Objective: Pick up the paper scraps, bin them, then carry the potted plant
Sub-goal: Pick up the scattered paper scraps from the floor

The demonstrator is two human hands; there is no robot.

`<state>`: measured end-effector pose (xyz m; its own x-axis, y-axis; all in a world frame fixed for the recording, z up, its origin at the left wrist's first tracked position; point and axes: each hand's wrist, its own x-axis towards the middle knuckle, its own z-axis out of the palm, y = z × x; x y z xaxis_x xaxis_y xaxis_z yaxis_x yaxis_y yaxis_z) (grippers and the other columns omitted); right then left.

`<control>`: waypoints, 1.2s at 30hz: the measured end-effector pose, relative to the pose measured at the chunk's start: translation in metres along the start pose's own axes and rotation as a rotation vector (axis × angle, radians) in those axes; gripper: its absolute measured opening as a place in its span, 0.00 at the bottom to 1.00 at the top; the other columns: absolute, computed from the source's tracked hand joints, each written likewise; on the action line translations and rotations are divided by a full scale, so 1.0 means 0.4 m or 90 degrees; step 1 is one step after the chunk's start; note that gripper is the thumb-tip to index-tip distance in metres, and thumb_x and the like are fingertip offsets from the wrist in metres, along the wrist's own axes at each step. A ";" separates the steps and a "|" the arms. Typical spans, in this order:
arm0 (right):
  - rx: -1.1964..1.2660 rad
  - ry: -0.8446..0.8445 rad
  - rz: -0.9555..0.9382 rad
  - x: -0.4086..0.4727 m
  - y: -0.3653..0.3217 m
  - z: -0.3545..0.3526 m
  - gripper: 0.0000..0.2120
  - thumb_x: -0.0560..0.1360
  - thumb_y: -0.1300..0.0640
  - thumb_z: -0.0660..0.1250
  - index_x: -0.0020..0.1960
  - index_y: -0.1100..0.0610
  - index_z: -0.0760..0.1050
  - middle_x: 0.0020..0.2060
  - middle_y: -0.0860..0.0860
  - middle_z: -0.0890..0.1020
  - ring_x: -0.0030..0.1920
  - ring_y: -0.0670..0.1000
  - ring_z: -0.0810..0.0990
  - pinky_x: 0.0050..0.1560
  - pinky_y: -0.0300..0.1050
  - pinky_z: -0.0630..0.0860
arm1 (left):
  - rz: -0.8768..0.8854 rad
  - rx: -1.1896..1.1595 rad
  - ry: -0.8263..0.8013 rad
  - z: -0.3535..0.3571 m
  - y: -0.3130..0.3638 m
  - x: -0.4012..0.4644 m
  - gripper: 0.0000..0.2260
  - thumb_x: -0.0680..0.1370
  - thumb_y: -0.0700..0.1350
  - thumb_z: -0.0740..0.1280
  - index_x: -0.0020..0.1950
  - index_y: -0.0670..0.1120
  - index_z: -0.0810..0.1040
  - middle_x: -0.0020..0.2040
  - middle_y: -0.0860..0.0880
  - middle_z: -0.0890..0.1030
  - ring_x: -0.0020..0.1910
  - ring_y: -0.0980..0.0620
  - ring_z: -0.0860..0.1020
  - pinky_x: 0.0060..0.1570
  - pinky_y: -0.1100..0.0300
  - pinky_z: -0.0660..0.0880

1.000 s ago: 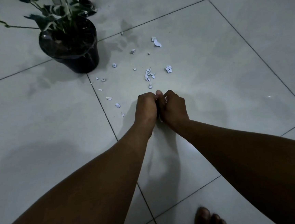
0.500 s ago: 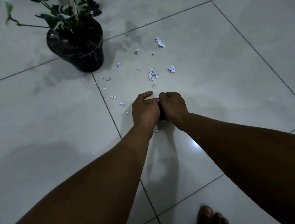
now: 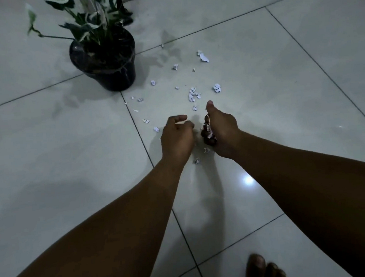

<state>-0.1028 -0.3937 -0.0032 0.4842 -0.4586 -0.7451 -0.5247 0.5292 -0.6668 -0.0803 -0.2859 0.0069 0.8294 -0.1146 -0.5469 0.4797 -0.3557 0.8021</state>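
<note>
Several white paper scraps lie scattered on the pale tiled floor, from beside the pot to just in front of my hands. My right hand is curled with its thumb up, and a bunch of scraps shows inside its fingers. My left hand hovers a little to its left, fingers bent and slightly apart, with nothing seen in it. Two small scraps lie on the floor below the hands. The potted plant, green-and-white leaves in a black pot, stands at the upper left.
Dark grout lines cross the tiled floor. My bare toes show at the bottom edge. A light glare reflects off the tile between my forearms. No bin is in view.
My hands were pressed together over the scraps; now they have come apart, the right one keeping the gathered scraps. The view has shifted so the plant sits further right and lower.
</note>
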 end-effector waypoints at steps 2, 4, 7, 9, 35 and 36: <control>0.036 -0.050 0.012 -0.008 0.000 0.005 0.24 0.76 0.38 0.63 0.33 0.56 0.69 0.25 0.51 0.70 0.18 0.49 0.67 0.20 0.36 0.63 | -0.046 0.015 -0.044 -0.003 0.004 0.000 0.11 0.79 0.45 0.61 0.57 0.47 0.80 0.57 0.45 0.82 0.52 0.45 0.81 0.58 0.50 0.78; -0.002 -0.052 0.008 -0.013 0.003 0.015 0.24 0.76 0.37 0.63 0.35 0.56 0.72 0.27 0.52 0.74 0.22 0.50 0.74 0.24 0.41 0.74 | -0.071 -0.015 -0.102 -0.005 0.011 -0.005 0.10 0.80 0.46 0.61 0.56 0.46 0.79 0.59 0.42 0.82 0.57 0.43 0.81 0.62 0.45 0.78; -0.036 -0.022 -0.035 -0.010 0.008 0.022 0.22 0.77 0.39 0.64 0.37 0.56 0.77 0.34 0.53 0.80 0.37 0.55 0.80 0.49 0.53 0.81 | -0.034 -0.009 -0.120 -0.003 0.014 -0.016 0.09 0.77 0.43 0.64 0.44 0.45 0.84 0.48 0.42 0.85 0.50 0.42 0.83 0.60 0.44 0.79; -0.050 -0.001 -0.077 -0.006 0.007 0.023 0.20 0.78 0.42 0.63 0.36 0.57 0.76 0.35 0.55 0.80 0.39 0.56 0.80 0.50 0.54 0.82 | 0.003 0.003 -0.108 -0.002 0.010 -0.028 0.09 0.76 0.42 0.66 0.46 0.46 0.87 0.45 0.45 0.87 0.50 0.44 0.85 0.59 0.46 0.79; -0.581 0.252 -0.442 0.166 -0.090 -0.046 0.19 0.80 0.42 0.55 0.46 0.57 0.74 0.43 0.58 0.81 0.51 0.62 0.79 0.43 0.44 0.64 | 0.169 0.322 0.193 -0.024 0.001 0.028 0.17 0.75 0.46 0.66 0.63 0.49 0.78 0.61 0.47 0.78 0.61 0.46 0.76 0.64 0.53 0.72; -0.634 0.253 -0.453 0.186 -0.101 -0.049 0.20 0.80 0.42 0.55 0.52 0.58 0.73 0.48 0.61 0.81 0.52 0.64 0.79 0.44 0.47 0.65 | 0.144 0.343 0.218 -0.028 -0.005 0.039 0.18 0.75 0.46 0.66 0.65 0.49 0.77 0.63 0.45 0.75 0.64 0.44 0.73 0.65 0.52 0.70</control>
<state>-0.0595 -0.4632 -0.0320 0.7217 -0.6895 -0.0613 -0.6153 -0.5984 -0.5132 -0.0650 -0.2767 -0.0006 0.9792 0.0283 -0.2011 0.1473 -0.7807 0.6073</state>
